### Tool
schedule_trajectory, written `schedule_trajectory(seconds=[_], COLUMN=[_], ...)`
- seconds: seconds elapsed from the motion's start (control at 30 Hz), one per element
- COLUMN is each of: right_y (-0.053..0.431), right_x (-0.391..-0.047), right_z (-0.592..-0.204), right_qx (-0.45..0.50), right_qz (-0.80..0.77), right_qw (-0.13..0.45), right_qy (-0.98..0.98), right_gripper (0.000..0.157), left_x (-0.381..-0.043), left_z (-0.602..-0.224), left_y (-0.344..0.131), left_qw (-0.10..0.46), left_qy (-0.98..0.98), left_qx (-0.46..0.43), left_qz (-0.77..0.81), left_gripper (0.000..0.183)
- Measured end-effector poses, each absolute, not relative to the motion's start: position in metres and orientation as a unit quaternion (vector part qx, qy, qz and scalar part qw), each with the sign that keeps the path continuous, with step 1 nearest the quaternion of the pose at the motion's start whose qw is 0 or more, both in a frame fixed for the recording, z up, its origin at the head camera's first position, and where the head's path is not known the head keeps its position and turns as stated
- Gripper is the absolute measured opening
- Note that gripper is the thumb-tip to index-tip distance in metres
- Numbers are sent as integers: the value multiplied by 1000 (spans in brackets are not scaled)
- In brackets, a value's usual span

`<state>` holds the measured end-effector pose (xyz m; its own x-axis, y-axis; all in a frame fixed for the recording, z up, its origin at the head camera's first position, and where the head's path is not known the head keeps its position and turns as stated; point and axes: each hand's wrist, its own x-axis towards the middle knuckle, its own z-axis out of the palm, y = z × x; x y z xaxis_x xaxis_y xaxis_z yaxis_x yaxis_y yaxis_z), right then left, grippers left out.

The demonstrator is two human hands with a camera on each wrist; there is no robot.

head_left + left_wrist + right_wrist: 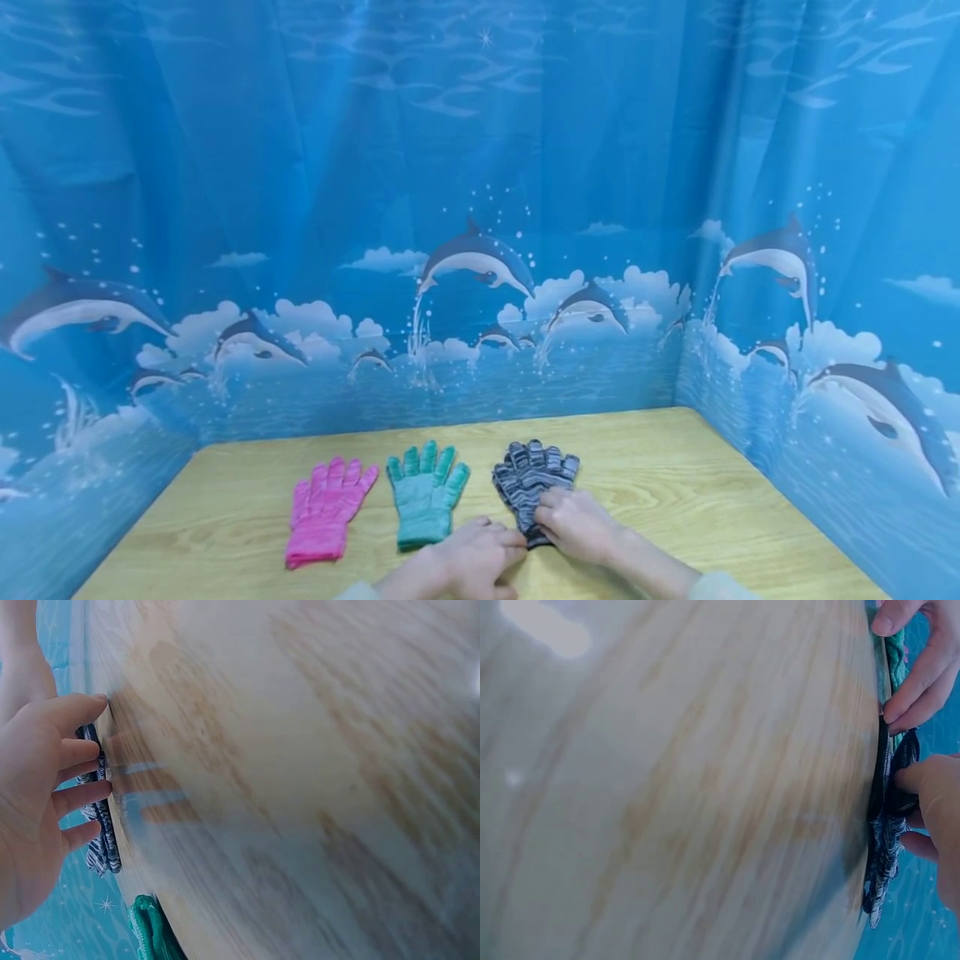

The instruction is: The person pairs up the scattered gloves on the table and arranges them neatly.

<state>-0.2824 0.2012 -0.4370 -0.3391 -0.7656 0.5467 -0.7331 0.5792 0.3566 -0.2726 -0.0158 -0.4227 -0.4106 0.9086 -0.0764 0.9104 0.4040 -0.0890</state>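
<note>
A black-and-white knit glove (525, 482) lies on the wooden table with its fingers pointing away, its outline doubled as if two layers are stacked. My right hand (579, 525) pinches its dark cuff; in the right wrist view, the upper layer of the cuff (906, 761) is raised off the lower one. From the left, my left hand (480, 554) reaches to the cuff's near corner. Its fingers (79, 796) are extended and loosely spread, fingertips right at the cuff edge and tabletop. Left of this hand lies a green glove (426, 496).
A pink glove (330, 510) lies at the far left of the row, beside the green one. The wooden table (675, 467) ends at the back against a blue curtain (360, 167) printed with dolphins, which also hangs along both sides.
</note>
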Motion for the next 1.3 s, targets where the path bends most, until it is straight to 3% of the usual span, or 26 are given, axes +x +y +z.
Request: schedule_trajectory(seconds=[0.3,0.53,0.7,1.03,1.17,1.3], right_y=[205,213,216,216,221,224], right_x=[-279,-277,-279,-280,-279,-278], right_z=[-437,-435,-436,-431,-426,-428], right_qx=[454,449,419,391,416,471], right_qz=[5,51,107,186,168,115], right_qw=[309,222,168,112,82,113], right_qy=[-836,-864,-886,-894,-890,-867], right_gripper=[8,15,16,14,25,34], left_x=[-274,-281,-283,-280,-282,-284], left_z=[-421,-412,-410,-414,-416,-417], left_y=[-18,-9,9,21,21,21], left_qw=[25,-131,-95,-81,-83,-94], left_qy=[833,834,859,869,873,871], left_qx=[553,536,503,487,479,482], left_qz=[-28,5,-13,-32,-25,-17], left_gripper=[46,11,8,9,10,11])
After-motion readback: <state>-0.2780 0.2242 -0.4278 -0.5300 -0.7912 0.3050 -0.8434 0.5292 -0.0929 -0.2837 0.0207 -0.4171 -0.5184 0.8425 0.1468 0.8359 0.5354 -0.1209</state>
